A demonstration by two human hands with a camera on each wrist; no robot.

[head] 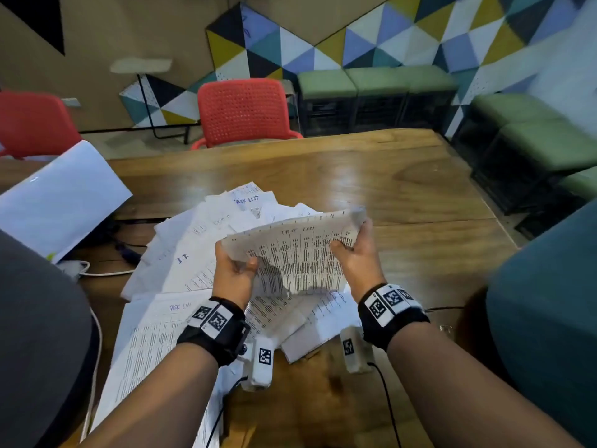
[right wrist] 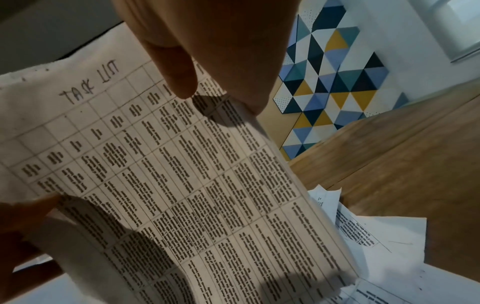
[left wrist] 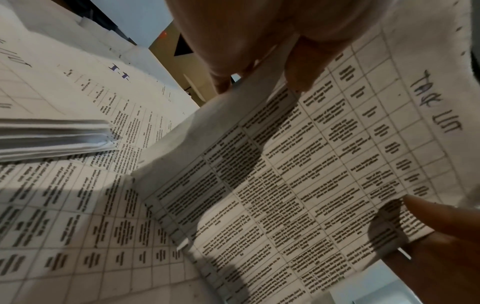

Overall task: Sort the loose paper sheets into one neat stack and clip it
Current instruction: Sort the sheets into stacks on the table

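I hold a bundle of printed sheets (head: 300,253) with a handwritten heading above the table, its lower edge sagging. My left hand (head: 237,268) pinches its left edge, thumb on the printed face. My right hand (head: 350,245) grips the right edge, thumb on top. The same bundle (left wrist: 298,185) fills the left wrist view, with my left hand (left wrist: 259,61) at the top. In the right wrist view my right hand (right wrist: 207,61) holds the bundle (right wrist: 182,174). Loose sheets (head: 193,240) lie fanned over the wooden table (head: 403,195) below. No clip shows.
A large blank white sheet (head: 58,202) rises at the left over dark cables. A white cable (head: 97,272) lies beside it. Red chairs (head: 242,111) stand beyond the far edge, green stools (head: 371,95) along the wall. A teal chair back (head: 549,318) stands close on the right.
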